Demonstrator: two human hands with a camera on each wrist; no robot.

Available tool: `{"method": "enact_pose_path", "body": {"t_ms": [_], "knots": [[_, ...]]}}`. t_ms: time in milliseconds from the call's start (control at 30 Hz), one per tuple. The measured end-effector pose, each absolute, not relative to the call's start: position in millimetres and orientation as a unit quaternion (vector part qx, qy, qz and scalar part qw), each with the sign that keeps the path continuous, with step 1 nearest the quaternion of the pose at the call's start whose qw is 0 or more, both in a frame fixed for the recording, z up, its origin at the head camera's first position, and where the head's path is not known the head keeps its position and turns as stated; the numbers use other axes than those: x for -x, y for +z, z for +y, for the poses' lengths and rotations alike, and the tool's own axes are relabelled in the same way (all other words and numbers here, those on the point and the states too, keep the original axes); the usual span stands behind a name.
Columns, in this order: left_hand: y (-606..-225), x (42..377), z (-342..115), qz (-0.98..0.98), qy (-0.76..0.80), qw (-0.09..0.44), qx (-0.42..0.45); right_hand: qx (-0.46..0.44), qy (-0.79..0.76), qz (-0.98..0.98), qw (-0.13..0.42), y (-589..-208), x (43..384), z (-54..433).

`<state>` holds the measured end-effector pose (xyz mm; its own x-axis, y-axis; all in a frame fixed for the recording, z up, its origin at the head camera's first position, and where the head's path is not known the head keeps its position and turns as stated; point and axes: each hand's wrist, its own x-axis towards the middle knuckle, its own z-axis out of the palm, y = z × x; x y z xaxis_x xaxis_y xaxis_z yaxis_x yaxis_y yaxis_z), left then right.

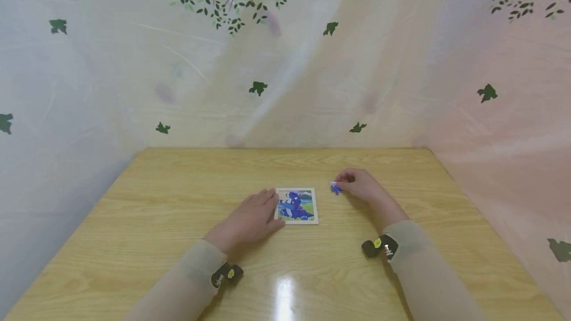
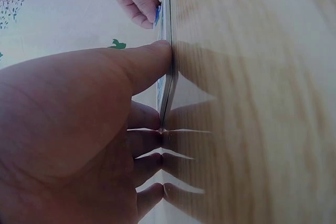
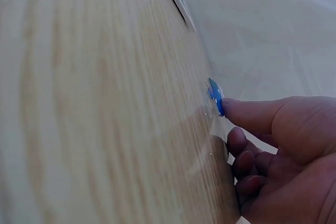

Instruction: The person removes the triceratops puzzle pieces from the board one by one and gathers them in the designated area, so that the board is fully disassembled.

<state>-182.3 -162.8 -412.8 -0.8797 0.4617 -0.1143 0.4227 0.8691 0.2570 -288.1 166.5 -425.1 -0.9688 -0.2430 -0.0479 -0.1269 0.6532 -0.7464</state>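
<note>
A small square jigsaw puzzle [image 1: 296, 206] with a pale border and a picture of a blue dinosaur lies flat on the table. My left hand [image 1: 251, 216] rests along its left side. In the left wrist view the thumb [image 2: 149, 61] touches the puzzle's near edge, and the other fingertips reach down to the tabletop. To the right of the puzzle, my right hand [image 1: 359, 185] pinches a small blue and white puzzle piece [image 1: 335, 188]. The right wrist view shows this piece [image 3: 216, 97] tilted at the thumb tip, close to the tabletop, with the other fingers curled beneath.
The wooden table [image 1: 187, 172] extends around both hands. A pale curtain [image 1: 294, 63] printed with green leaves and branches hangs behind it and along the sides. Each wrist wears a strap with a small dark camera [image 1: 372, 247].
</note>
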Motion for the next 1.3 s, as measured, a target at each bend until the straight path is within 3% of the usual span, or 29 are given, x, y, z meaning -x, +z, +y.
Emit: {"method": "enact_pose_path", "body": {"t_ms": [967, 1300], "knots": [[-418, 185, -164, 0.961, 0.100, 0.078, -0.244, 0.093, -0.407, 0.904, 0.092, -422, 289, 168], [-419, 186, -164, 0.963, 0.094, 0.074, -0.241, 0.124, -0.430, 0.893, 0.044, -406, 286, 148]]}}
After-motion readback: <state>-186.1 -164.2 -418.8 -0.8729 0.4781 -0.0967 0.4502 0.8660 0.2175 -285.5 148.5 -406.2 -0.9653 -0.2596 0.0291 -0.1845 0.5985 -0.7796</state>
